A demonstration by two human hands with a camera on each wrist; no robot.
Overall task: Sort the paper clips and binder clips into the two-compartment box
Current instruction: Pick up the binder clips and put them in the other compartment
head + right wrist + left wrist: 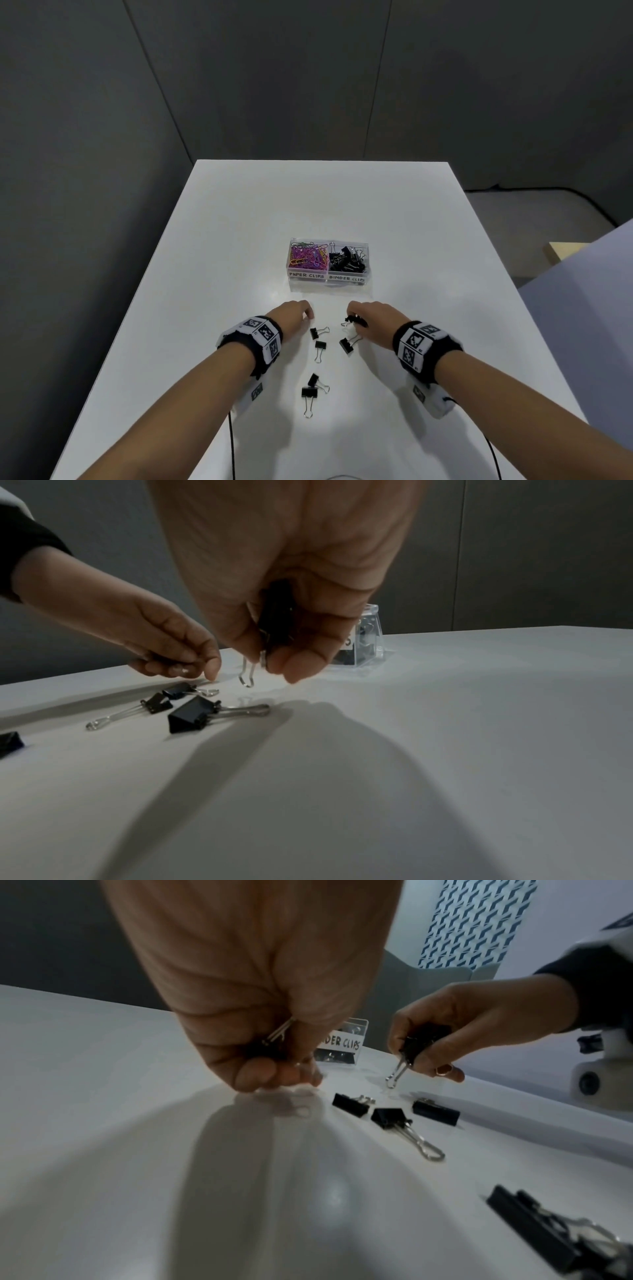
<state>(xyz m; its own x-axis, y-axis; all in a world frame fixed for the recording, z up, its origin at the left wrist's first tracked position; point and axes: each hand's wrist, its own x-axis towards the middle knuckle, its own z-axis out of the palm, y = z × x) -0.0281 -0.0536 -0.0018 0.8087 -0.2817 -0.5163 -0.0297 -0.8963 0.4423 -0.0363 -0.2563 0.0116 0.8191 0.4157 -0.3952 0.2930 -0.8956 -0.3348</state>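
1. Five black binder clips lie loose on the white table (pixel 394 212): two (pixel 317 339) just near of the left hand, one (pixel 346 344) just near of the right hand, and a touching pair (pixel 311 389) nearer still.
2. One more binder clip (pixel 276 615) sits clasped in the right hand (pixel 371 317), fingers and thumb curled round its black body, wire handle hanging down just above the table.
3. The left hand (pixel 291 315) has its fingers curled round another clip (pixel 274 1039), silver wire showing in the palm, fingertips at the table.
4. The clear two-compartment box (pixel 329 277) stands just far of both hands, coloured paper clips (pixel 308 255) in the left compartment and black binder clips (pixel 347 258) in the right, each labelled.
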